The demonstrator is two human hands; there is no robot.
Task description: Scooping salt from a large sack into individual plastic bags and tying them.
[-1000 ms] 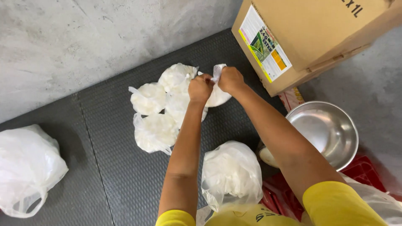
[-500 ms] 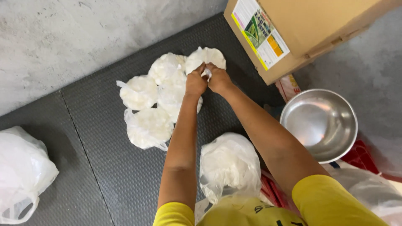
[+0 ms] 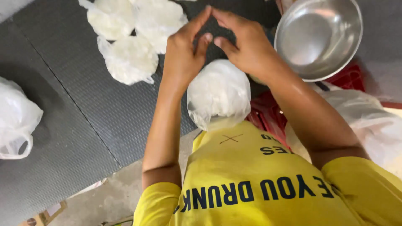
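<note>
My left hand (image 3: 184,50) and my right hand (image 3: 247,46) are raised close together over the grey ribbed mat (image 3: 83,113), with the index fingertips touching and the thumbs bent inward. I see nothing between the fingers, though something small could be hidden there. Just below the hands, near my chest, sits a clear plastic bag filled with white material (image 3: 217,92); neither hand touches it. Three tied bags of the same white material (image 3: 130,58) lie on the mat to the upper left of my left hand.
An empty steel bowl (image 3: 318,37) stands to the right of my right hand, over red packaging (image 3: 268,113). A large white plastic bag (image 3: 16,117) lies at the left edge. Crumpled clear plastic (image 3: 377,125) is under my right arm. Concrete floor borders the mat.
My hands have left the bag at the far pile and drawn back toward me. The view has tipped down, so the cardboard box is out of sight.
</note>
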